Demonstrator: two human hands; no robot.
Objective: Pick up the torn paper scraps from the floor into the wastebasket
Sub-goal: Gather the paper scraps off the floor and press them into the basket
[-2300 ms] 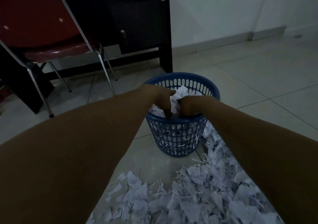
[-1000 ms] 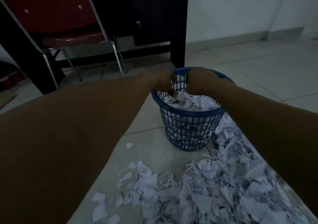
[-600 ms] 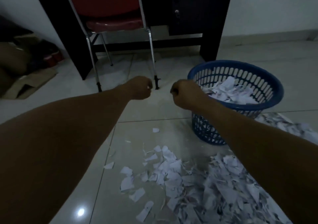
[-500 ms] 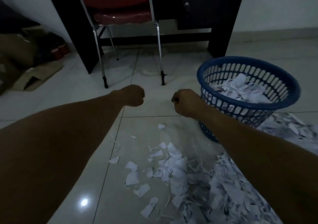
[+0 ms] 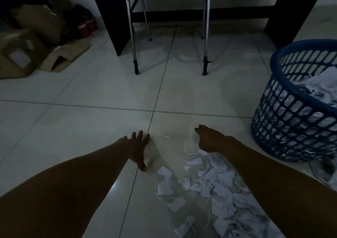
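Hands (image 5: 137, 149) splayed (low) over scraps (image 5: 206, 181)

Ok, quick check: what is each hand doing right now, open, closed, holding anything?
Left hand: open, fingers spread low over the floor, holding nothing.
Right hand: cannot be told; its fingers are hidden behind its back.

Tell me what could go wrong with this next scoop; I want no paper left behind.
The left hand sits at the far edge of the scraps, so thin strips beyond it may be missed. The basket stands off to the right, so scraps may drop on the way. Dim light hides small bits.
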